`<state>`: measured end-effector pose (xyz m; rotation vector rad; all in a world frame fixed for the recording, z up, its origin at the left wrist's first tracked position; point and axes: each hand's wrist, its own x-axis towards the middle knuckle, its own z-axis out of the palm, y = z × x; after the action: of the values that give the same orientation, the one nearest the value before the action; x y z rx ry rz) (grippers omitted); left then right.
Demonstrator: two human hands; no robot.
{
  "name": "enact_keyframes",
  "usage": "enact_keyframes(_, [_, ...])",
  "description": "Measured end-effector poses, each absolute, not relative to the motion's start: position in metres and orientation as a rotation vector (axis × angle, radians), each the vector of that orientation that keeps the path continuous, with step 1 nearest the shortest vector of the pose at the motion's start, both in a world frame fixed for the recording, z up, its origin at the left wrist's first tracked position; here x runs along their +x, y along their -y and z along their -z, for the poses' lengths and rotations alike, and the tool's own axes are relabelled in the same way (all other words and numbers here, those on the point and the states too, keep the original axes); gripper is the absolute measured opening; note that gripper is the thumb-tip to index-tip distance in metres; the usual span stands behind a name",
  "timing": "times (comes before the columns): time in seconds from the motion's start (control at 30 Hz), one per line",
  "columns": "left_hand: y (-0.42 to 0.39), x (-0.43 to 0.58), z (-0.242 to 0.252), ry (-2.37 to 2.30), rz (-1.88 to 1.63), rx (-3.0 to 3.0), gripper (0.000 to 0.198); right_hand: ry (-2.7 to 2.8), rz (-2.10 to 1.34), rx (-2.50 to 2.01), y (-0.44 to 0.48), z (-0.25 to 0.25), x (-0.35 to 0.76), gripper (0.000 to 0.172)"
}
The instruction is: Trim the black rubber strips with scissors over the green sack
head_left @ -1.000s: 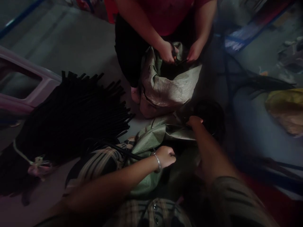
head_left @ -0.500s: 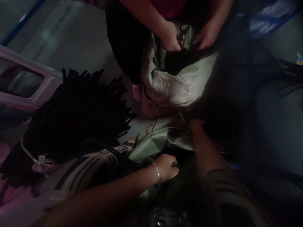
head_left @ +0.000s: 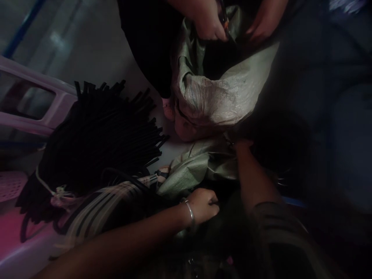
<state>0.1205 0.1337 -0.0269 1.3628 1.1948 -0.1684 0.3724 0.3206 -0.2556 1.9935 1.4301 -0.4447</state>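
Observation:
My left hand (head_left: 202, 205), with a silver bangle at the wrist, is closed in a fist over the mouth of a green woven sack (head_left: 186, 174). The dark end of a thin black tube pokes out of its fingers. Past the sack's right side reaches my right hand (head_left: 243, 145); its fingers are lost in shadow and blur, so their grip is unclear. A longer black tube (head_left: 136, 184) runs from the left toward my left wrist. What lies in the sack is too dark to make out.
Left of me lies a big bundle of black tubes (head_left: 101, 135) tied with pale string (head_left: 59, 193), beside a pink plastic stool (head_left: 55, 112). Opposite, a co-worker's hands (head_left: 210, 29) hold a dark tool with an orange spot above another open sack (head_left: 221, 100).
The view has shifted slightly, so the co-worker's hands and sack sit higher in the picture. My left hand stays closed in the same place; my right arm has barely moved.

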Motion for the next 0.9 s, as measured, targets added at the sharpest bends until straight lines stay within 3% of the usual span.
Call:
enact_keyframes(0.3, [-0.136, 0.118, 0.024, -1.208, 0.169, 1.339, 0.024, -1.344, 0.505, 1.956, -0.314, 0.262, 0.374, 0.038])
enact_keyframes(0.47, [-0.137, 0.117, 0.021, -1.209, 0.177, 1.323, 0.024, -1.312, 0.540, 2.057, -0.310, 0.251, 0.380, 0.048])
enact_keyframes(0.63, [-0.137, 0.115, 0.014, -1.223, 0.152, 1.333, 0.029, -1.401, 0.620, 2.195, -0.306, 0.200, 0.383, 0.062])
enact_keyframes(0.9, [-0.142, 0.102, 0.001, -1.175, 0.060, 1.369, 0.030, -1.548, 0.490, 2.098, -0.265, 0.089, 0.383, 0.044])
